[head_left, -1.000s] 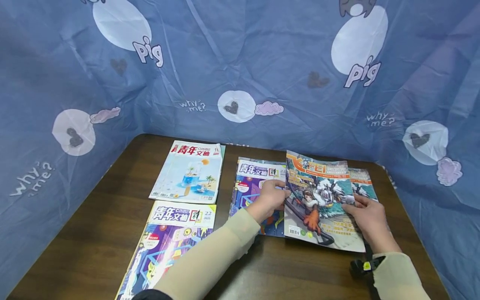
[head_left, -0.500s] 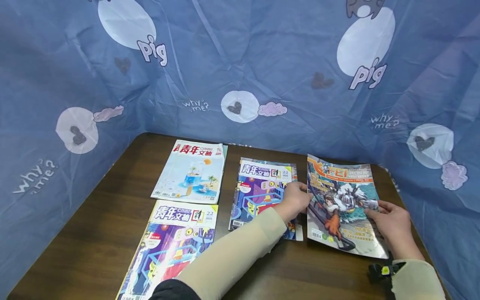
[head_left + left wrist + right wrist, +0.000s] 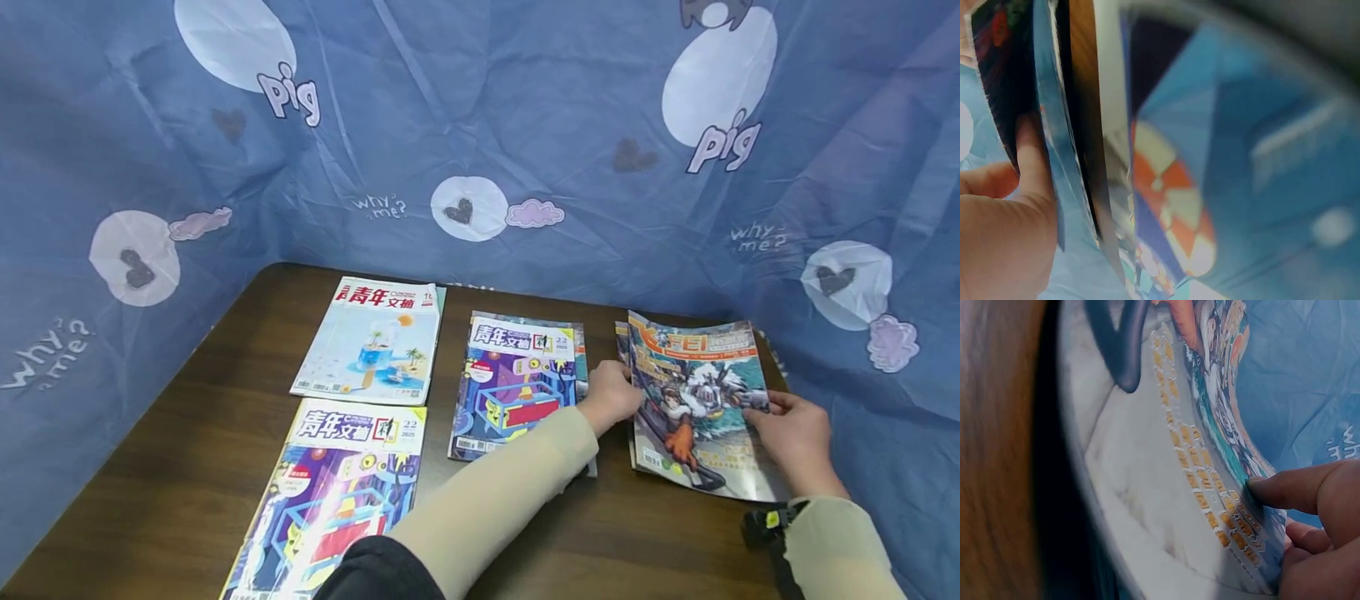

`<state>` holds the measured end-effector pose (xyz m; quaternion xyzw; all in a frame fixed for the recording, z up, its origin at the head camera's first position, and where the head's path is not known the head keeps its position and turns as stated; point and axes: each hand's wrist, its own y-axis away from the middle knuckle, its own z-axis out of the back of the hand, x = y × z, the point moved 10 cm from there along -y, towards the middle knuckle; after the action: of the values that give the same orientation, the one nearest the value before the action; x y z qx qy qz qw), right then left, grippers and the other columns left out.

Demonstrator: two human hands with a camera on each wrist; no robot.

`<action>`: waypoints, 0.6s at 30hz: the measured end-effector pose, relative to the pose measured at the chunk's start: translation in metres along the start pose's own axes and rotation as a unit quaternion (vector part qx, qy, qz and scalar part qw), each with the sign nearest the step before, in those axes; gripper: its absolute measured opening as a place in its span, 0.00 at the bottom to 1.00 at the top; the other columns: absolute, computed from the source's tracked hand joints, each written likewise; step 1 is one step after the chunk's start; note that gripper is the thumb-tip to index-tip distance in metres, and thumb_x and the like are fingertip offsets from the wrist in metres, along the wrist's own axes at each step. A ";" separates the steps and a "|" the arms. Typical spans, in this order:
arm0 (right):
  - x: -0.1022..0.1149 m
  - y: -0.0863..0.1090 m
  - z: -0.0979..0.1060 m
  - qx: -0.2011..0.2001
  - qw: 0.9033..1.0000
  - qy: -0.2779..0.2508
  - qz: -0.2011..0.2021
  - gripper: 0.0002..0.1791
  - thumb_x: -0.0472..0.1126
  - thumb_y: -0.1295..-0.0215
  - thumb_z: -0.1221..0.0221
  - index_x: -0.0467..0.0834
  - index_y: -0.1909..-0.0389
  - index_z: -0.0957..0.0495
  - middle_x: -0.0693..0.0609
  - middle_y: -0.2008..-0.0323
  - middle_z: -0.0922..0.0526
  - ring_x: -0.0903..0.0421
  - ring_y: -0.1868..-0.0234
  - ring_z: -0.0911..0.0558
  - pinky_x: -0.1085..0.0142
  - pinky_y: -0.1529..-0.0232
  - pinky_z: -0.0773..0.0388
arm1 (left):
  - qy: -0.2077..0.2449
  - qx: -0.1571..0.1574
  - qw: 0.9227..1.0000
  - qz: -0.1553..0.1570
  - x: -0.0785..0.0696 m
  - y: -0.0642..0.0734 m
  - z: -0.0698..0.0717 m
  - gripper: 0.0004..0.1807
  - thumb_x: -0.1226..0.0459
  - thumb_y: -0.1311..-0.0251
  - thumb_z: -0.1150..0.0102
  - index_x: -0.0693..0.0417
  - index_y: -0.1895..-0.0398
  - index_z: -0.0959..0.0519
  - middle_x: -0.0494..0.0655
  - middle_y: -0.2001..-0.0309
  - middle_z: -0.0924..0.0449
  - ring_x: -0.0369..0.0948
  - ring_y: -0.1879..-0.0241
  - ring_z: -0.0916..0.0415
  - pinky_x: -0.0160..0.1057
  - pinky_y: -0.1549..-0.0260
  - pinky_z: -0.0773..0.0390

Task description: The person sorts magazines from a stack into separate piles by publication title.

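Both hands hold a comic-style magazine [image 3: 697, 400] with an orange title and an armed figure on its cover. My left hand [image 3: 611, 396] pinches its left edge; in the left wrist view the thumb of that hand [image 3: 1004, 244] lies against the pages. The right edge is between the thumb and fingers of my right hand [image 3: 795, 442]. In the right wrist view the thumb presses the bowed cover [image 3: 1147, 462] near its lower corner. Another magazine [image 3: 622, 333] shows as a narrow strip beneath, at the left; the rest of it is hidden.
Left of the held magazine lies a purple-covered magazine [image 3: 517, 392] over a slightly offset one. Farther left, a pale beach-cover magazine [image 3: 367, 342] tops a small pile, with another purple magazine [image 3: 330, 500] in front. The wooden table [image 3: 172, 433] meets a blue cloth [image 3: 585, 258] behind.
Both hands have carried the comic-style magazine rightward, away from the middle purple stack and over the magazine at the right. The underlying one now shows at the left side instead of the right.
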<state>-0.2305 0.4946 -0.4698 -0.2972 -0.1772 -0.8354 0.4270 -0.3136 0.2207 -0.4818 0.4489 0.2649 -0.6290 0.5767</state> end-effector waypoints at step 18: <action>-0.015 -0.011 -0.006 0.017 0.999 0.015 -0.036 0.31 0.37 0.33 0.37 0.23 0.34 0.33 0.26 0.40 0.27 0.33 0.40 0.27 0.41 0.45 0.28 | -0.154 0.031 0.987 -0.037 -0.005 -0.012 -0.013 0.11 0.73 0.48 0.35 0.56 0.86 0.21 0.41 0.92 0.27 0.35 0.90 0.27 0.28 0.86 0.27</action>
<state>-0.2353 0.5065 -0.4845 -0.2701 -0.1958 -0.8515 0.4045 -0.3220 0.2365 -0.4858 0.3546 0.1696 -0.7193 0.5728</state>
